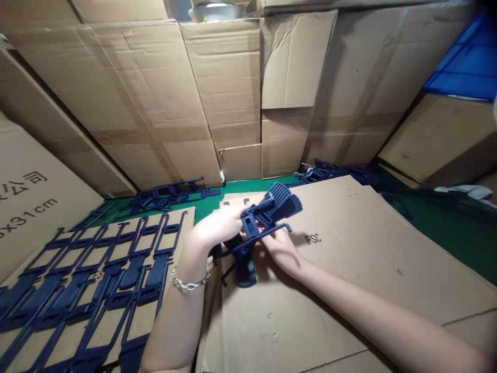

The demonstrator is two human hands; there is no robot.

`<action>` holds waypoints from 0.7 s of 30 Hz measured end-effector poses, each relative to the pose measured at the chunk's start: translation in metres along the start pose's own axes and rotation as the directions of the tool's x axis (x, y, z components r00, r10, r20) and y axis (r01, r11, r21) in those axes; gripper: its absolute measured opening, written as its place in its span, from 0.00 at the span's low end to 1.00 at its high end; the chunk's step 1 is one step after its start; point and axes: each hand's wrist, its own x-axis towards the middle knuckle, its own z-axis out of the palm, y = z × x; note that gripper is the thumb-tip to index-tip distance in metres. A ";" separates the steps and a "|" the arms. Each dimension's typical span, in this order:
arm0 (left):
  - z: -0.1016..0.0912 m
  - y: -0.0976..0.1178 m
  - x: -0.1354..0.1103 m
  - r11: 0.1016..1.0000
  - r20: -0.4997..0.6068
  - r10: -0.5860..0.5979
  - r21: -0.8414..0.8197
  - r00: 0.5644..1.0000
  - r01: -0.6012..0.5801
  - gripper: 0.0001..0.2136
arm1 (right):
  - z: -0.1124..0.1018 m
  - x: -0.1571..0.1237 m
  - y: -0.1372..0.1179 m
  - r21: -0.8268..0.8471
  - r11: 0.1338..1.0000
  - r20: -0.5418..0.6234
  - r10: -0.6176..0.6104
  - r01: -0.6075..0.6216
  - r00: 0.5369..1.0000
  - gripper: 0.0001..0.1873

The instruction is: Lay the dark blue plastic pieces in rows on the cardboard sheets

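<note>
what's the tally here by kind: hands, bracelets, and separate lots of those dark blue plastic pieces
hands: 2 (left hand, right hand)
bracelet: 1, on the left wrist
lots of dark blue plastic pieces: 4 (held bunch, laid-out rows, back-left pile, back-right pile)
total: 7

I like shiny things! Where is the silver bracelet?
In the head view, the bracelet sits on the left wrist, below the left hand gripping a blue plastic bundle, right of the rows of blue plastic pieces.
</note>
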 end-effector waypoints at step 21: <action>-0.028 0.008 -0.022 0.867 -0.360 -0.272 -0.493 0.892 0.066 0.10 | -0.034 0.023 -0.008 0.521 0.797 -0.029 0.375 -0.306 0.927 0.09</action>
